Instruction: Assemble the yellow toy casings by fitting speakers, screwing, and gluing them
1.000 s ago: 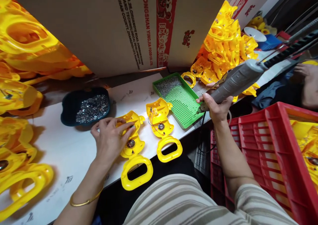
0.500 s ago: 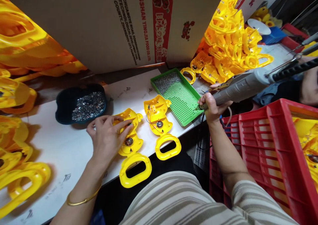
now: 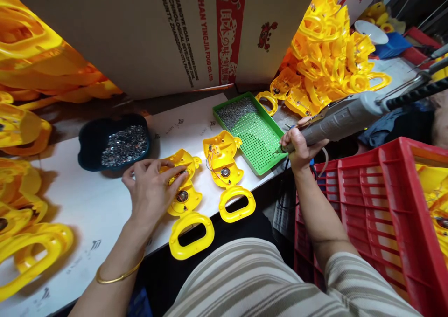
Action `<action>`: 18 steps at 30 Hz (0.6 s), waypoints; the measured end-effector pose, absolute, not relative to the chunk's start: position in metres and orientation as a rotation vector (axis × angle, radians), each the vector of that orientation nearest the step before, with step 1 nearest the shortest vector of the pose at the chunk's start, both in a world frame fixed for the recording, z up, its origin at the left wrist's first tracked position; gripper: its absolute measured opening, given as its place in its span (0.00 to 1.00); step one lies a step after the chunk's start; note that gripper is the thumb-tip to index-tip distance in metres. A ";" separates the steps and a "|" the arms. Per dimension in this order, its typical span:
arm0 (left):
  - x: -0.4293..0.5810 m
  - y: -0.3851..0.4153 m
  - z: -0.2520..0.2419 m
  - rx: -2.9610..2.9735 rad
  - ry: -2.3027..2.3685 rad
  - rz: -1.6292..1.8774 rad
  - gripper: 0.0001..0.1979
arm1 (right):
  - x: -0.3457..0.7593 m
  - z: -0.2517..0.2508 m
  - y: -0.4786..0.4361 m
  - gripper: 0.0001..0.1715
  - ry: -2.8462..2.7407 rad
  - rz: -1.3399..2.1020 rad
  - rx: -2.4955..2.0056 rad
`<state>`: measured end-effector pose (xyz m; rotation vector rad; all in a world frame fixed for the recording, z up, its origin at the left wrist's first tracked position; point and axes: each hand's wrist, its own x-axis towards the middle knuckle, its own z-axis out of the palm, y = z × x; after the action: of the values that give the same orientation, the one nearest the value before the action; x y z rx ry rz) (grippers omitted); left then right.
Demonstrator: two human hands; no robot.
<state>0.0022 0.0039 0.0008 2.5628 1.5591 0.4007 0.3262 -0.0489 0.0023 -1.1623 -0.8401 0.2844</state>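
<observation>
My left hand (image 3: pixel 152 189) reaches over a yellow plastic shell (image 3: pixel 185 200) with a round speaker in it. Its thumb and forefinger come close together inside the upper part of that shell; whatever they pinch is hidden. Beside it lies a second yellow shell (image 3: pixel 224 161), open side up, with thin wires and a speaker. Both shells have loop handles hanging past the table edge. My right hand (image 3: pixel 301 149) is wrapped round a grey electric screwdriver (image 3: pixel 339 121), its tip above the near end of a green perforated tray (image 3: pixel 261 165) of small screws.
A dark bowl (image 3: pixel 93 154) of small metal parts stands left of the shells. Yellow shells pile up at the left (image 3: pixel 21 186) and back right (image 3: pixel 322 65). A large cardboard box (image 3: pixel 140 37) closes off the back. A red crate (image 3: pixel 371 200) stands beside my right arm.
The view has shifted slightly. My left hand stays at the same shell, and my right hand still holds the screwdriver above the green tray.
</observation>
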 end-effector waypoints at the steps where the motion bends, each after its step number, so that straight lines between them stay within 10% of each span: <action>1: 0.002 0.004 0.000 2.578 1.553 0.406 0.14 | 0.326 0.002 -0.049 0.19 -0.847 0.281 -1.190; 18: 0.005 0.000 0.002 2.498 1.556 0.380 0.08 | 0.218 0.059 -0.039 0.11 -1.286 0.667 -0.747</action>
<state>0.0053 -0.0003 0.0023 2.4981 1.5559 0.3796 0.2179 -0.0393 0.0590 -0.7472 -1.2858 0.6670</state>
